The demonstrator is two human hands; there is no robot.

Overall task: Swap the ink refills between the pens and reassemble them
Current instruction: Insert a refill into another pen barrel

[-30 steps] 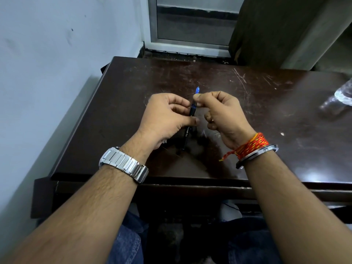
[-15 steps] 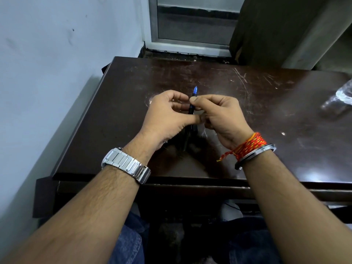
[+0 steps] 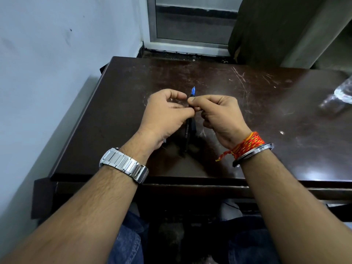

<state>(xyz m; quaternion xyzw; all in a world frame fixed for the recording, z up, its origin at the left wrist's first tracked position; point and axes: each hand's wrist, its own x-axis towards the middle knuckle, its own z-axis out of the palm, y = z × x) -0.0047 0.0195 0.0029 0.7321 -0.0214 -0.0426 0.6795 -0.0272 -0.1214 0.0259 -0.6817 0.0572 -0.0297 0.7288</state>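
Note:
A dark pen (image 3: pixel 188 133) with a blue tip (image 3: pixel 193 90) is held upright above the dark wooden table (image 3: pixel 247 103), between both hands. My left hand (image 3: pixel 165 115) grips its barrel with thumb and fingers. My right hand (image 3: pixel 217 113) pinches the pen's upper part just below the blue tip. The two thumbs touch over the pen and hide its middle. A second pen is not clearly visible; a small pale piece (image 3: pixel 165 140) peeks out under my left wrist.
A clear plastic bottle (image 3: pixel 342 94) lies at the table's right edge. A white wall runs along the left, a window frame (image 3: pixel 187 44) and a dark curtain (image 3: pixel 266 29) stand behind the table. My knees in jeans are below the front edge.
Both hands have drawn closer together around the pen, and the right thumb and forefinger have slid down, so less of the barrel shows under the blue tip.

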